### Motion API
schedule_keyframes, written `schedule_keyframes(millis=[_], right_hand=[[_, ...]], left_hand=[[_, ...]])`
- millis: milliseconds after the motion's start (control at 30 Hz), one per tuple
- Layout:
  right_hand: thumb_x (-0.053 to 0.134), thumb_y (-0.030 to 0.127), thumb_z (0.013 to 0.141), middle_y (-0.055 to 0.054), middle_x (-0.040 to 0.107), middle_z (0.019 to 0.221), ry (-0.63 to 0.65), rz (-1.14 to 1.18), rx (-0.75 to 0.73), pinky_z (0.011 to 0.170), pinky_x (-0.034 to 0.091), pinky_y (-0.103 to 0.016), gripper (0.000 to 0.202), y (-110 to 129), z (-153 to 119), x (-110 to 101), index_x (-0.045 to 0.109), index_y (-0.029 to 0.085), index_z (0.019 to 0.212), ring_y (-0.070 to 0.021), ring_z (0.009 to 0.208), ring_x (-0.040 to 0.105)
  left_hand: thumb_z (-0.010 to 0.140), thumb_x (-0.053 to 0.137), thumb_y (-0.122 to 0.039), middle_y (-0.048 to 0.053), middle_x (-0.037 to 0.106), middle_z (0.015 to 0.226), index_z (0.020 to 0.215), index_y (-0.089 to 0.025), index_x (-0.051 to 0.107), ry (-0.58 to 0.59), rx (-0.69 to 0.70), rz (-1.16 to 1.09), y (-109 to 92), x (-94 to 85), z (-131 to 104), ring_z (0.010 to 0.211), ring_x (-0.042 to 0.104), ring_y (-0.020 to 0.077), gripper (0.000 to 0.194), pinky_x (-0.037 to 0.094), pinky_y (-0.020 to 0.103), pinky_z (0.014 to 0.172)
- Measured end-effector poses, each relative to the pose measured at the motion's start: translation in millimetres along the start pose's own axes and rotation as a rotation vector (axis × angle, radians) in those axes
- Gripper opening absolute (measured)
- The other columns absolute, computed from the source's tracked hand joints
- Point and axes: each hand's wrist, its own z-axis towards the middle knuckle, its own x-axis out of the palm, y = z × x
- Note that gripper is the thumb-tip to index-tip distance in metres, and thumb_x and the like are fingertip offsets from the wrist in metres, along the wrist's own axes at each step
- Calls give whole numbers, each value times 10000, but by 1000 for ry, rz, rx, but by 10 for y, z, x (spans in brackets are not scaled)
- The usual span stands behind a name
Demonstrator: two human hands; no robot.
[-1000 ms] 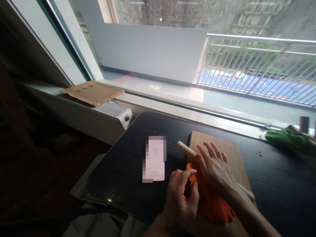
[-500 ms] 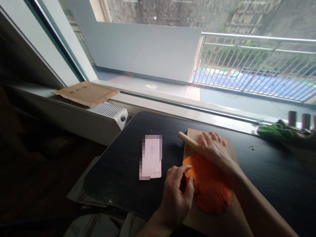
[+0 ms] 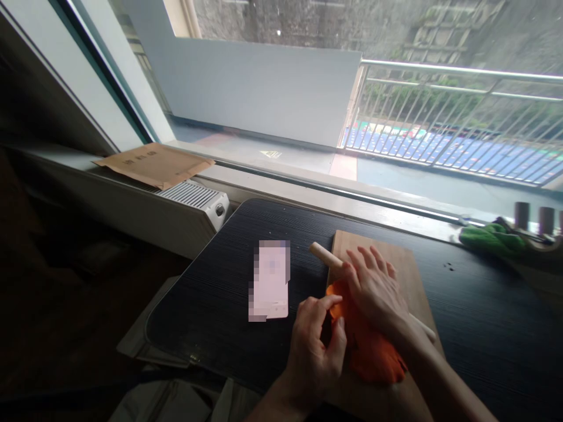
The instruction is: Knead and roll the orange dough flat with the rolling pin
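Right hand (image 3: 373,288) laid flat across the rolling pin (image 3: 324,254)

Dark table (image 3: 215,299) beside a large window. Wooden board (image 3: 409,275) near its right-hand part, set at a slant. On the board: a flattened orange sheet (image 3: 377,358), dough-like, ragged at the near edge, its left rim close to the board's left edge.

Right hand open, palm down, fingers stretched forward and slightly spread, not wrapped round the pin. Pin runs aslant beneath hand and wrist; far-left end juts past the board over the table, the other end shows beyond the forearm. How much of the sheet lies under the pin: hidden by the hand.

Left hand (image 3: 316,337) loosely curled, thumb and forefinger apart, at the sheet's left rim. Forefinger tip overlaps the orange; contact cannot be told.

Left of the board, well apart from the pin: a pale pink rectangle (image 3: 270,284), largely pixelated. Far right, by the sill, a bunched green cloth (image 3: 492,239). Far left, a brown envelope (image 3: 153,166) resting on a white radiator (image 3: 193,195).
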Motion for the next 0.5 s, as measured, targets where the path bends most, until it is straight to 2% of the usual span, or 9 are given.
schedule_keyframes(millis=[100, 233, 300, 400, 500], right_hand=[[220, 458, 949, -78, 414, 1443, -20, -10, -30, 1087, 234, -518, 500, 7, -7, 0, 491, 242, 1311, -286, 1394, 224], [205, 435, 950, -115, 441, 1407, 44, 36, 109, 1047, 294, -524, 501, -62, 124, -25, 494, 215, 1294, -300, 1350, 308], [194, 440, 952, -108, 430, 1420, 36, 37, 84, 1059, 285, -519, 511, -43, 100, -22, 479, 214, 1311, -292, 1363, 288], [206, 468, 951, -84, 406, 1447, -6, 11, -32, 1090, 242, -515, 516, 2, 22, -3, 464, 230, 1330, -285, 1396, 221], [219, 463, 949, -103, 414, 1434, -7, 18, 9, 1072, 257, -542, 502, -39, 80, -3, 483, 228, 1305, -305, 1380, 252]], left_hand=[[837, 500, -111, 63, 627, 961, 1145, -200, 554, 3, 0, -5, -1, -2, 6, 890, 590, 192, 325, 493, 364, 841], [838, 505, -118, 49, 608, 908, 1152, -206, 553, 7, -34, -4, 2, -1, -7, 842, 587, 183, 330, 501, 342, 793], [840, 501, -115, 53, 611, 931, 1153, -206, 550, 7, -36, -9, 2, 0, -14, 863, 585, 185, 329, 497, 346, 810], [838, 497, -104, 61, 621, 988, 1157, -205, 547, 12, -15, -18, 3, 2, -14, 917, 581, 191, 339, 484, 361, 858], [834, 503, -106, 56, 619, 970, 1160, -207, 547, 9, -12, -12, 11, 2, -9, 904, 584, 190, 345, 488, 357, 844]])
